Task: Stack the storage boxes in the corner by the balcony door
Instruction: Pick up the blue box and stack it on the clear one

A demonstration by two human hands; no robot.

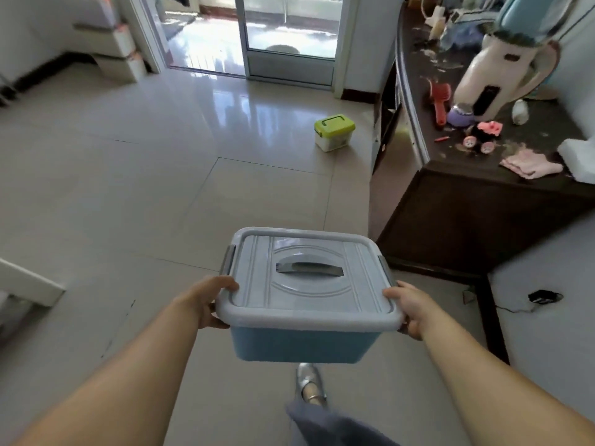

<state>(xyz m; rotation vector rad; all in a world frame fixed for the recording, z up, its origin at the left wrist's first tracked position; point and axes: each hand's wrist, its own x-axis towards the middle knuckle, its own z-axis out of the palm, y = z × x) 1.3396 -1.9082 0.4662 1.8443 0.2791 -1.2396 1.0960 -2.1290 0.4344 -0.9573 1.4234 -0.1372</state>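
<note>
A blue storage box (pixel 299 344) with a grey lid and a recessed handle is held in the air in front of me, above the tiled floor. My left hand (pixel 211 300) grips its left rim and my right hand (pixel 410 309) grips its right rim. Further ahead, a small storage box with a lime-green lid (pixel 334 132) stands on the floor near the dark cabinet. The glass balcony door (pixel 291 37) is at the far end, with a narrow wall corner to its right.
A dark cabinet (pixel 467 214) cluttered with toys, a cloth and a white-and-blue appliance runs along the right. White steps (pixel 112 49) stand at the far left. A white furniture edge (pixel 29 284) juts in at the left. My foot (pixel 309 384) is below the box.
</note>
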